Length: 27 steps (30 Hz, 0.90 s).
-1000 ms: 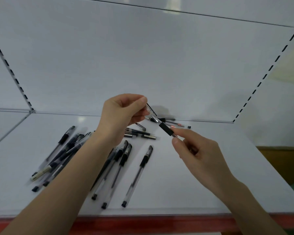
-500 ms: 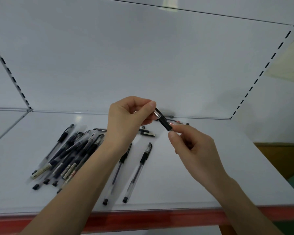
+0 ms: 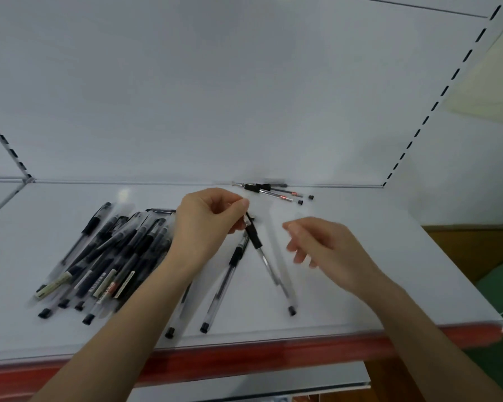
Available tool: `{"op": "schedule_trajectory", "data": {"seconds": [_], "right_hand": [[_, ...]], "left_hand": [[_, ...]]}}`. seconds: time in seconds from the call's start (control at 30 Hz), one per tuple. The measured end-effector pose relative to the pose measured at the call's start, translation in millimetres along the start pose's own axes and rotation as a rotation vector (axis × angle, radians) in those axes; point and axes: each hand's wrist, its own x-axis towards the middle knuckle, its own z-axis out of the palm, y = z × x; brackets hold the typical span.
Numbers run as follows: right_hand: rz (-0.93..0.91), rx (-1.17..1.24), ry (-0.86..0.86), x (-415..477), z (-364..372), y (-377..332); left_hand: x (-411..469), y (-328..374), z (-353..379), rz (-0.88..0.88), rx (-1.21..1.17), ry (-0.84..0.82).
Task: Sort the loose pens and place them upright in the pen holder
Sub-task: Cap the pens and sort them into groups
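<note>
The left hand [image 3: 212, 224] pinches a clear gel pen [image 3: 269, 264] by its capped end, thumb and forefinger closed on the black cap just above the dark grip. The pen hangs from that pinch with its long axis slanting down and toward the near right, its black end plug ending low over the white shelf [image 3: 375, 285]; whether the plug touches the shelf I cannot tell. The right hand [image 3: 328, 250] is blurred, fingers loosely spread and holding nothing, just to the right of the pen's middle.

A second loose pen [image 3: 224, 281] lies flat just left of the held one, running from near the left hand's fingertips toward the near edge. Farther left a heap of pens [image 3: 105, 256] lies roughly parallel, plugs toward the near edge. A small cluster of pens [image 3: 269, 190] sits against the back wall, beyond both hands.

No pen holder shows anywhere in view, so nothing stands upright yet and the sorting looks early. What matters next, I'd say, is that the pen is gripped at its top with its length already pointing downward, so the left hand alone could carry it and lower it plug first, once the holder is found.
</note>
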Motion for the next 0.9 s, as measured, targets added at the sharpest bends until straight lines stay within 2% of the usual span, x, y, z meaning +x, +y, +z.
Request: {"op": "schedule_trajectory", "data": {"seconds": [0.1, 0.17, 0.3, 0.47, 0.57, 0.63, 0.73, 0.9], "right_hand": [[0.037, -0.200, 0.184, 19, -19, 17], [0.069, -0.318, 0.217, 31, -28, 25], [0.167, -0.403, 0.122, 48, -28, 35], [0.138, -0.473, 0.050, 57, -19, 40], [0.058, -0.373, 0.101, 56, -18, 34], [-0.001, -0.173, 0.138, 52, -15, 21], [-0.110, 0.006, 0.057, 45, -7, -2], [-0.154, 0.025, -0.045, 52, 3, -15]], "left_hand": [[-1, -9, 6, 0.034, 0.278, -0.084], [-3, -10, 10, 0.077, 0.472, -0.115], [-3, -6, 11, 0.134, 0.708, -0.166], [6, -5, 2, 0.161, 0.727, -0.119], [14, -4, -2, 0.117, 0.641, -0.128], [14, -1, 2, 0.054, 0.431, -0.149], [7, 6, 12, -0.064, 0.066, -0.200], [5, 8, 3, -0.041, -0.021, -0.121]]}}
